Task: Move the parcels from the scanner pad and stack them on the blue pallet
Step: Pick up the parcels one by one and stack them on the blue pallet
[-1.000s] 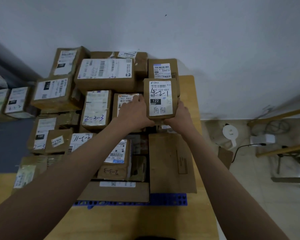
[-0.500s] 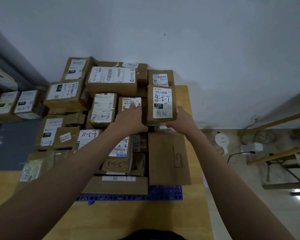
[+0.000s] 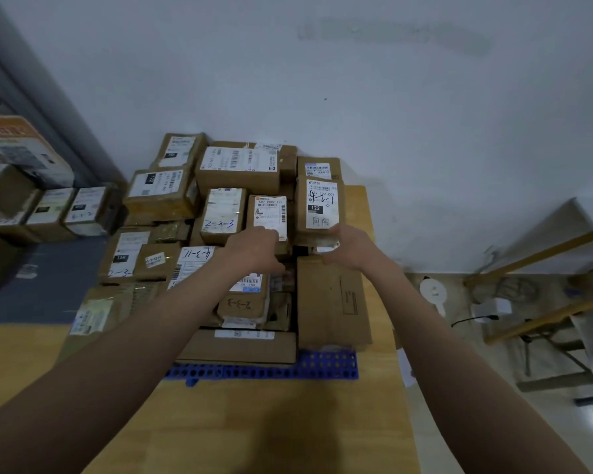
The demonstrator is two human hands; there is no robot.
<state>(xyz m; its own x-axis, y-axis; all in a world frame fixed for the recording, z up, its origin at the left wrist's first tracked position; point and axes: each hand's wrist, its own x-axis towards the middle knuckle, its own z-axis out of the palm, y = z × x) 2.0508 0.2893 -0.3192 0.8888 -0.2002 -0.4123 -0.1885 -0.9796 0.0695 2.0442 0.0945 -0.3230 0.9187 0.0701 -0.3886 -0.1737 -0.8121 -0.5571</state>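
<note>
- We reach both arms forward over a wooden table (image 3: 247, 425) toward a stack of cardboard parcels (image 3: 220, 213) piled on a blue pallet (image 3: 322, 366); only the pallet's near edge shows from under the boxes.
- The parcel just placed (image 3: 319, 208) lies on the right rear of the stack, label up, with handwritten marks and a black "122" tag. It sits on top of other boxes, just in front of a smaller box (image 3: 318, 167) against the wall.
- Our right hand (image 3: 351, 249) is at the near edge of this parcel, thumb up against its front lower corner. Fingers look loosely bent; we cannot tell whether they still pinch the box or only touch it.
- Our left hand (image 3: 255, 248) rests on the neighbouring parcel (image 3: 270, 215) to the left, fingertips on the lower part of its white label, fingers fairly flat, nothing held.
- A long flat box (image 3: 332, 302) lies below the right hand, reaching to the pallet's near edge.
- More parcels (image 3: 52, 212) sit off the pallet to the left, on a separate surface.
- The scanner pad cannot be made out from here.
- A white wall (image 3: 356, 97) stands behind the stack; wooden bars (image 3: 534, 254) and a cable (image 3: 473, 319) lie on the floor at right.
</note>
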